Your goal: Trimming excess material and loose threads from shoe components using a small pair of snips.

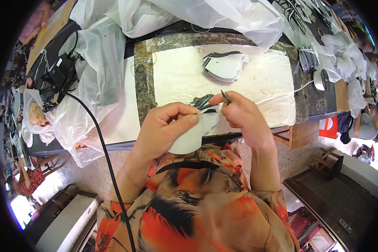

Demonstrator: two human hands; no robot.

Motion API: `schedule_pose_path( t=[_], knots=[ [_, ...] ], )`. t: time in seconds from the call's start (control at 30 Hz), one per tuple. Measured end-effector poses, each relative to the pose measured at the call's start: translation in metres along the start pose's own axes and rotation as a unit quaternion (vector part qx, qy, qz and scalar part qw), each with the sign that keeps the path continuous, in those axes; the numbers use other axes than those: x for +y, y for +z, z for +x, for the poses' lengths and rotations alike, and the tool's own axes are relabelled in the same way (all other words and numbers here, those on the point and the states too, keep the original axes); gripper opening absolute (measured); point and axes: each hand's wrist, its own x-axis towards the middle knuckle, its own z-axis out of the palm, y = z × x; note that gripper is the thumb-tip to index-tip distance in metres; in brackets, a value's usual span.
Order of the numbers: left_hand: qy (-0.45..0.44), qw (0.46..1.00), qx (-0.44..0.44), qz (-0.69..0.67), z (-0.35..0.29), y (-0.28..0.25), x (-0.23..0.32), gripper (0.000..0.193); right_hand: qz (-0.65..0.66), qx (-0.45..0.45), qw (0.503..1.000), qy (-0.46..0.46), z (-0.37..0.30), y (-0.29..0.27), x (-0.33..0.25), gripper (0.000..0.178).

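My left hand [168, 124] pinches a white curved flat piece [185, 143] between thumb and fingers, close in front of my body. Dark strips [203, 101] show along its upper edge between my two hands. My right hand [243, 117] is closed around a small dark pointed tool [226, 97], whose tip sticks up past the fingers; its exact kind is hidden by the grip. The right index finger reaches to the dark edge. Farther back, a stack of similar white pieces with black edges [226, 69] lies on a white sheet [176, 80].
Clear plastic bags [101, 67] crowd the table's back and left. A black cable [101, 138] hangs across on my left. At the right, a white strip [285, 93] runs to a roll [320, 80]. Bundled dark strips [308, 59] lie behind it. A wooden stool [296, 136] stands below.
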Motion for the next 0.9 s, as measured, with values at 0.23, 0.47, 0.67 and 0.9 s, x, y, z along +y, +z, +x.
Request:
schedule_pose_path(
  t=[0.23, 0.47, 0.67, 0.9],
  knots=[
    [0.021, 0.999, -0.011, 0.032, 0.002, 0.012, 0.006, 0.019, -0.017, -0.014, 0.999, -0.048, 0.000, 0.006, 0.009, 0.013],
    [0.018, 0.999, 0.001, 0.041, 0.003, 0.013, 0.003, 0.019, -0.092, 0.041, 0.991, -0.090, -0.003, 0.014, 0.015, 0.018],
    [0.027, 0.999, 0.011, 0.043, 0.005, 0.013, -0.001, 0.019, -0.138, 0.081, 0.977, -0.142, -0.007, 0.021, 0.018, 0.010],
    [0.005, 1.000, 0.008, 0.016, 0.006, 0.012, -0.002, 0.019, -0.257, 0.112, 0.928, -0.248, -0.009, 0.023, 0.024, 0.014]
  ],
)
